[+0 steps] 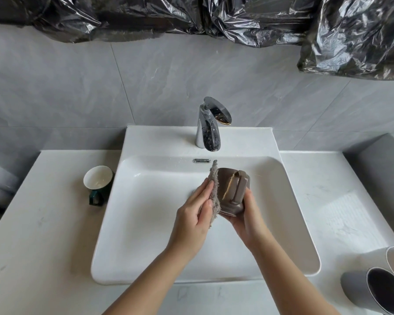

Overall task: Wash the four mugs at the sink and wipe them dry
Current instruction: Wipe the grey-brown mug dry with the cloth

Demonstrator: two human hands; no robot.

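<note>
Mug (230,181), cloth (215,196) between 2 cupped hands (191,214) (247,215)

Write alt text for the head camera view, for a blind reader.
Over a white sink, the right hand holds a brown mug while the left hand holds a grey cloth against it. A green mug stands on the counter.

No legible text — no labels, brands, numbers or signs.
</note>
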